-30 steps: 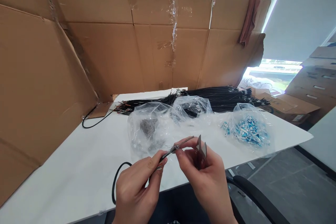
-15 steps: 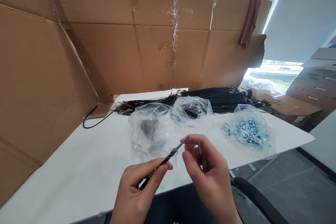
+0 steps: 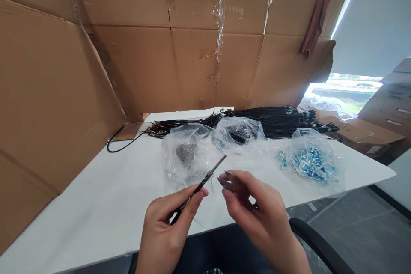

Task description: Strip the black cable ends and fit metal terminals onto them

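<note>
My left hand (image 3: pixel 173 224) is closed, with thumb and fingers pinching a thin black cable (image 3: pixel 201 184). The cable slants up to the right; its far end is greyish, and fine loose wire strands hang partway along. My right hand (image 3: pixel 261 214) is curled around tweezers (image 3: pixel 228 182), whose two dark pointed tips stand apart beside the cable, not touching it. The rest of the tweezers is hidden in my palm. Behind the cable lies a clear plastic bag (image 3: pixel 173 150) with a grey mass of tiny pieces in it.
Bundles of black cables (image 3: pixel 272 122) lie along the back of the white table (image 3: pixel 105 205). Another clear bag (image 3: pixel 239 128) rests before them. Blue-and-silver small parts (image 3: pixel 313 162) fill a bag at right. Cardboard walls (image 3: pixel 135 68) stand behind and left. A chair armrest (image 3: pixel 317 244) is lower right.
My right hand has drawn slightly back from the cable's end, and the tweezers' tips now show. My left hand keeps its pinch on the cable. The view has shifted slightly left.
</note>
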`<state>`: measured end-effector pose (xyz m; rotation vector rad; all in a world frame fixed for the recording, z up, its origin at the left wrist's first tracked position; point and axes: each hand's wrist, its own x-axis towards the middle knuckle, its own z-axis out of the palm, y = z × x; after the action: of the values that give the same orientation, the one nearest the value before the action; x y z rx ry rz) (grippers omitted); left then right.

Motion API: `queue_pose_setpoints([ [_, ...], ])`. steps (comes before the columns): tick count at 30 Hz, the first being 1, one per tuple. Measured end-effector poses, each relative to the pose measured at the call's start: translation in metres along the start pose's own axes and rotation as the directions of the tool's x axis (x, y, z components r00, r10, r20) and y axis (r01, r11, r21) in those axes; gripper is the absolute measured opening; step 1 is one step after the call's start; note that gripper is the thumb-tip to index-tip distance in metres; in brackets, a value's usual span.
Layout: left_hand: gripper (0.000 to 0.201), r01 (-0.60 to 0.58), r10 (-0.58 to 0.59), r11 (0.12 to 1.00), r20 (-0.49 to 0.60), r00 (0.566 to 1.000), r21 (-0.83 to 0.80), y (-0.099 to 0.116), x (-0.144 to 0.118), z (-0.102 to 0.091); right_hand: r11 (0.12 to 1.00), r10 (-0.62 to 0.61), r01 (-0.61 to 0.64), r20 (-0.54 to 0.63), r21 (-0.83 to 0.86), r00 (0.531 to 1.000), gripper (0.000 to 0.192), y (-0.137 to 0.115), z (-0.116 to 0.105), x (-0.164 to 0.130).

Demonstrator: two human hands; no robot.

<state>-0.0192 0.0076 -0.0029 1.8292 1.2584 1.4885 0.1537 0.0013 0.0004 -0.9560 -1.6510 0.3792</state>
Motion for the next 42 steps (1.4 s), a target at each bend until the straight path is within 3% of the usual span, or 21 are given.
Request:
queue_pose_setpoints([
  [13, 0.011, -0.051, 0.051, 0.999, -0.062, 0.997, 0.007, 0.013, 0.004, 0.002, 0.993, -0.115, 0.113, -0.064, -0.033, 0.991, 0.022, 0.004, 0.006, -0.002],
  [16, 0.012, -0.113, 0.118, 0.992, -0.088, 0.989, 0.057, 0.011, 0.002, 0.004, 0.995, -0.098, 0.096, -0.072, -0.032, 0.993, 0.023, 0.005, 0.007, -0.003],
  [19, 0.014, -0.246, 0.278, 0.946, -0.137, 0.951, 0.211, 0.004, -0.002, 0.003, 0.997, -0.078, 0.076, -0.086, -0.024, 0.993, 0.022, 0.005, 0.009, -0.002],
  [23, 0.024, -0.382, 0.454, 0.844, -0.122, 0.882, 0.377, -0.004, -0.006, 0.004, 0.997, -0.071, 0.072, -0.103, 0.002, 0.992, 0.021, 0.006, 0.012, 0.000],
  [30, 0.028, -0.408, 0.459, 0.846, -0.080, 0.885, 0.344, -0.003, -0.005, 0.008, 0.988, -0.021, 0.037, -0.107, 0.153, 0.994, 0.018, 0.008, 0.022, 0.001],
  [36, 0.034, -0.492, 0.573, 0.756, -0.074, 0.816, 0.432, -0.007, -0.010, 0.014, 0.981, 0.035, 0.001, -0.182, 0.195, 0.983, 0.013, 0.002, 0.034, 0.000],
  [38, 0.035, -0.485, 0.555, 0.776, -0.071, 0.829, 0.404, -0.007, -0.011, 0.016, 0.980, 0.015, 0.027, -0.211, 0.195, 0.977, 0.015, 0.001, 0.036, 0.000],
  [40, 0.031, -0.423, 0.468, 0.844, -0.067, 0.881, 0.329, -0.005, -0.011, 0.016, 0.984, -0.010, 0.050, -0.226, 0.173, 0.974, 0.016, 0.003, 0.037, 0.000],
  [42, 0.023, -0.289, 0.306, 0.932, -0.045, 0.951, 0.218, 0.001, -0.010, 0.015, 0.989, -0.025, 0.058, -0.232, 0.136, 0.972, 0.015, 0.006, 0.037, 0.000],
])
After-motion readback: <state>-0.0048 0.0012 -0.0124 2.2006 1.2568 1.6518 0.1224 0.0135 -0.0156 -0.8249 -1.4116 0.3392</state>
